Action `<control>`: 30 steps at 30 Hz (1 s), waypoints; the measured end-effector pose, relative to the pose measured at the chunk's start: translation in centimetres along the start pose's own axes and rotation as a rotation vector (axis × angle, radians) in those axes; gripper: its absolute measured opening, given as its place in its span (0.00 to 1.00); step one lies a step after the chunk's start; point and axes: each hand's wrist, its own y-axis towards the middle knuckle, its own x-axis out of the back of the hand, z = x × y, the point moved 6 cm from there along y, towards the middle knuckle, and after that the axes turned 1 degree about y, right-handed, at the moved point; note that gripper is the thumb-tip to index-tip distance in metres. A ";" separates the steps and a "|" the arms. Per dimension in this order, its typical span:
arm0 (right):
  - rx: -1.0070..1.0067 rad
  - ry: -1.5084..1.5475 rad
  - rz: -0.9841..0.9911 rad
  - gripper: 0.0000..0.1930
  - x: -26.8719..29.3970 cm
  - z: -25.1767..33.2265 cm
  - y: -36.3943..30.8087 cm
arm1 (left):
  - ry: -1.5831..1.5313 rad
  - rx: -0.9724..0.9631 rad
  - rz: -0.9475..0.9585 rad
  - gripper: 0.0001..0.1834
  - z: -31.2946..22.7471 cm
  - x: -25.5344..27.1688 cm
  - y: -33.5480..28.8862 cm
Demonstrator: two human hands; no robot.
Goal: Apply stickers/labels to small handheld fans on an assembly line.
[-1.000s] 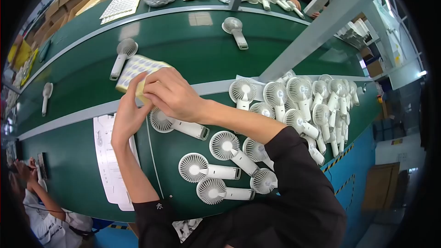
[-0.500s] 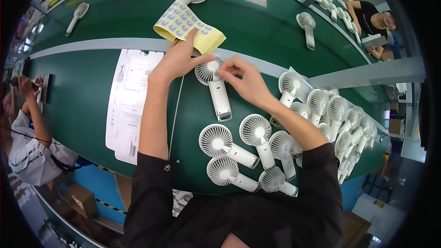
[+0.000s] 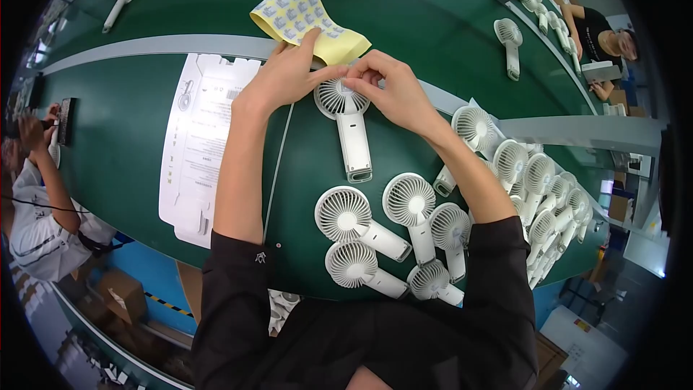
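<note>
A white handheld fan (image 3: 354, 146) lies face up on the green table in front of me, its round head away from me. My left hand (image 3: 283, 78) holds the lower edge of a yellow sheet of small grey-printed stickers (image 3: 294, 9), index finger on top and other fingers partly hidden under it. Its thumb stretches to the fan's head. My right hand (image 3: 393, 94) is pinched over the middle of that head, the fingertips close to my left thumb. Whatever is between them is too small to make out. Part of the fan's grille is covered by my fingers.
Several white fans (image 3: 344, 214) lie at the near right, beside a denser pile (image 3: 538, 173). A flattened white printed box (image 3: 195, 152) lies left. Beyond a grey rail, fans (image 3: 510, 47) rest on another green surface. Co-workers sit at far left (image 3: 47, 224) and upper right (image 3: 595, 36).
My right hand has moved from the fan head's right side onto its middle, closer to my left thumb. The view has shifted slightly. My left hand keeps the sticker sheet.
</note>
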 end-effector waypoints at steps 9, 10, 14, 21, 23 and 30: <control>0.017 -0.024 0.040 0.07 0.0 0.0 0.4 | 0.001 0.004 0.003 0.43 0.2 0.2 -0.1; 0.009 -0.017 0.047 0.07 0.0 0.0 0.4 | 0.009 -0.011 -0.006 0.43 0.2 0.2 -0.1; 0.025 -0.016 0.052 0.07 0.0 -0.1 0.3 | -0.018 -0.001 -0.020 0.45 0.4 -0.1 -0.1; 0.032 -0.017 0.039 0.07 0.0 0.0 0.0 | -0.009 -0.015 -0.025 0.45 0.3 -0.2 0.0; 0.110 -0.050 0.026 0.06 -0.1 0.2 0.1 | -0.014 -0.013 -0.023 0.45 0.1 0.2 0.1; 0.108 -0.001 0.016 0.06 -0.3 0.7 0.3 | 0.020 -0.017 -0.037 0.41 0.1 0.5 -0.2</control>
